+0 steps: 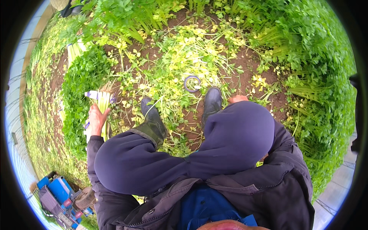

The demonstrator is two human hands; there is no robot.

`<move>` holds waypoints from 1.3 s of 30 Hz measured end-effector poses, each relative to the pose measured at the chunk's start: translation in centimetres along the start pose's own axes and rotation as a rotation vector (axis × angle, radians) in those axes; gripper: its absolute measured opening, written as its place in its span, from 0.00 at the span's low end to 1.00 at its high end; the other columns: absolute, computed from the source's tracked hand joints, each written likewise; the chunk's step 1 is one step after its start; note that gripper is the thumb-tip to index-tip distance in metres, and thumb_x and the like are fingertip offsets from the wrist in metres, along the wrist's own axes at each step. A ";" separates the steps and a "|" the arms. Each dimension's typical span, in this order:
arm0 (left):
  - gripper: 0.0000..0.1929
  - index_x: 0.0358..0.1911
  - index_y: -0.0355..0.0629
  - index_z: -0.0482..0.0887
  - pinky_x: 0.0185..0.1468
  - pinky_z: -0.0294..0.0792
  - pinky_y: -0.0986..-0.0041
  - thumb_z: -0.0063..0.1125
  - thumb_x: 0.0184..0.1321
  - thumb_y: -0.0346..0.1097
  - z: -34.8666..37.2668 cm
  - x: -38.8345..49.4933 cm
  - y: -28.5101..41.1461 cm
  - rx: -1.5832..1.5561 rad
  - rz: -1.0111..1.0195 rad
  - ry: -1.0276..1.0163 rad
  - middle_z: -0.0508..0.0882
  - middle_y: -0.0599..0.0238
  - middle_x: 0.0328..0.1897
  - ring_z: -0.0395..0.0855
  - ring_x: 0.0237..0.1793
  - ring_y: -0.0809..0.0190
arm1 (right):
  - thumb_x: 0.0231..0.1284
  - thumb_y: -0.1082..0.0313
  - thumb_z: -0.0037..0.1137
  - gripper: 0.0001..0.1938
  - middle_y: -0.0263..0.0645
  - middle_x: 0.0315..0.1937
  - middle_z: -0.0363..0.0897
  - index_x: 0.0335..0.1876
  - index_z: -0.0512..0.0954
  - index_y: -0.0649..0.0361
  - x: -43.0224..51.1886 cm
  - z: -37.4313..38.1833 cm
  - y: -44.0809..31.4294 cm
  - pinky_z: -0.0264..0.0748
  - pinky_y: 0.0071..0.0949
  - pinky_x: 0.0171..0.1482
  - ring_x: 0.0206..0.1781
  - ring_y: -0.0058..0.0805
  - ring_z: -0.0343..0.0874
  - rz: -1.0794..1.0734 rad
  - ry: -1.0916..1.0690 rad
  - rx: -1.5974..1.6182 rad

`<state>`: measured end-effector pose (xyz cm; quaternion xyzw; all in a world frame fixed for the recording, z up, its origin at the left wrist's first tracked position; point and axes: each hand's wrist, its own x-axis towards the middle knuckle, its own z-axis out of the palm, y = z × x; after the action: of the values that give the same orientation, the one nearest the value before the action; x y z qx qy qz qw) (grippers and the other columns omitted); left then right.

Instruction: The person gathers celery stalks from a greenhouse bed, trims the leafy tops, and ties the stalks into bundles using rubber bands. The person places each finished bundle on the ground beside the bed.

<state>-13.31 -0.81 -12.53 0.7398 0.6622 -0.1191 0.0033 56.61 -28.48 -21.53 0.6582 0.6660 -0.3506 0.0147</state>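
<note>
My left hand (97,119) lies over a bundle of celery (104,100) at the left, touching its pale stalks with the thumb apart from the fingers. Purple tape binds the bundle near its root end, which points away from me. Whether the fingers grip it is unclear. My right hand (238,98) is low near the ground, just beyond my right knee. The knee covers most of it, so its fingers and anything in them are hidden. A purple ring-shaped roll of tape (192,83) rests on the leaf litter in front of my right boot (212,100).
Standing celery (316,72) rises along the right and at the top. More cut celery, with leafy tops (83,69), lies on the left. Yellowed trimmings (192,54) cover the soil between. A blue wheeled vehicle (61,192) stands at the lower left.
</note>
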 end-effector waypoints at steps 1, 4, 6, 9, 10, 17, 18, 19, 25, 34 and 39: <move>0.40 0.68 0.30 0.79 0.68 0.77 0.56 0.76 0.64 0.57 -1.8 0.1 2.0 0.011 0.070 0.164 0.85 0.37 0.65 0.85 0.64 0.41 | 0.69 0.60 0.59 0.12 0.56 0.32 0.86 0.37 0.85 0.61 1.5 -0.8 -0.4 0.83 0.57 0.45 0.40 0.61 0.88 -0.041 0.022 0.006; 0.20 0.55 0.37 0.88 0.52 0.83 0.62 0.70 0.71 0.48 -6.1 1.4 8.4 -0.357 0.098 0.131 0.92 0.47 0.48 0.93 0.46 0.50 | 0.66 0.62 0.62 0.10 0.52 0.30 0.86 0.34 0.84 0.61 7.6 -4.2 -2.5 0.82 0.57 0.42 0.39 0.59 0.88 -0.187 0.085 -0.041; 0.17 0.49 0.36 0.90 0.44 0.83 0.64 0.69 0.73 0.45 -7.4 3.2 13.6 -0.618 0.150 0.017 0.94 0.52 0.39 0.94 0.40 0.57 | 0.66 0.64 0.60 0.08 0.51 0.29 0.85 0.34 0.83 0.59 12.4 -6.9 -4.4 0.81 0.54 0.41 0.37 0.57 0.87 -0.276 0.114 -0.094; 0.17 0.51 0.34 0.90 0.47 0.83 0.67 0.66 0.75 0.44 -7.2 4.8 21.5 -0.702 0.262 -0.270 0.94 0.53 0.41 0.93 0.41 0.60 | 0.62 0.71 0.57 0.04 0.51 0.27 0.83 0.33 0.81 0.59 19.2 -10.8 -8.1 0.79 0.52 0.39 0.34 0.56 0.86 -0.441 0.201 -0.141; 0.18 0.52 0.34 0.90 0.48 0.83 0.67 0.66 0.75 0.44 -6.4 4.8 24.4 -0.735 0.295 -0.306 0.94 0.53 0.42 0.93 0.41 0.60 | 0.56 0.73 0.57 0.03 0.51 0.26 0.83 0.31 0.81 0.61 21.2 -11.8 -9.5 0.80 0.53 0.38 0.33 0.57 0.86 -0.478 0.230 -0.161; 0.27 0.57 0.31 0.87 0.47 0.81 0.66 0.71 0.72 0.52 -4.6 2.1 31.3 -0.784 0.929 -0.923 0.93 0.57 0.38 0.92 0.40 0.58 | 0.47 0.72 0.62 0.04 0.48 0.26 0.86 0.27 0.86 0.59 31.1 -13.6 -20.4 0.83 0.48 0.38 0.33 0.49 0.90 -0.763 0.188 -0.461; 0.27 0.55 0.32 0.89 0.46 0.81 0.59 0.73 0.69 0.53 -4.8 2.3 30.8 -0.883 0.846 -0.884 0.93 0.51 0.38 0.93 0.40 0.50 | 0.47 0.72 0.62 0.03 0.47 0.26 0.86 0.27 0.86 0.58 32.5 -13.3 -21.7 0.83 0.47 0.38 0.33 0.49 0.90 -0.817 0.178 -0.510; 0.26 0.55 0.33 0.89 0.46 0.81 0.58 0.73 0.69 0.53 -4.8 2.4 30.3 -0.926 0.754 -0.823 0.93 0.51 0.38 0.93 0.40 0.50 | 0.48 0.72 0.62 0.03 0.46 0.26 0.87 0.26 0.87 0.57 33.8 -12.8 -22.9 0.83 0.47 0.39 0.33 0.49 0.90 -0.824 0.120 -0.592; 0.24 0.49 0.35 0.90 0.46 0.81 0.54 0.71 0.70 0.53 -2.7 1.3 26.5 -1.080 0.563 -0.708 0.92 0.49 0.36 0.93 0.40 0.45 | 0.56 0.65 0.67 0.04 0.29 0.29 0.89 0.28 0.90 0.45 42.3 -10.6 -29.5 0.75 0.37 0.58 0.43 0.33 0.89 -0.955 0.134 -1.019; 0.24 0.49 0.33 0.89 0.45 0.79 0.53 0.72 0.69 0.52 -0.9 -0.2 20.4 -1.174 0.474 -0.636 0.92 0.47 0.36 0.92 0.40 0.44 | 0.75 0.59 0.58 0.14 0.38 0.50 0.92 0.53 0.93 0.52 49.7 -10.8 -35.5 0.65 0.64 0.77 0.64 0.47 0.85 -0.527 -0.039 -1.653; 0.23 0.48 0.33 0.89 0.43 0.79 0.54 0.71 0.70 0.51 -0.2 -1.1 18.5 -1.261 0.447 -0.574 0.92 0.48 0.35 0.92 0.39 0.44 | 0.78 0.57 0.54 0.18 0.40 0.59 0.90 0.62 0.89 0.52 50.9 -10.0 -35.2 0.66 0.66 0.75 0.69 0.49 0.82 -0.524 0.012 -1.824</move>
<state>4.79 -4.14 -15.00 0.6543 0.4112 0.0992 0.6269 23.02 24.44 -22.77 0.2243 0.8098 0.3160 0.4405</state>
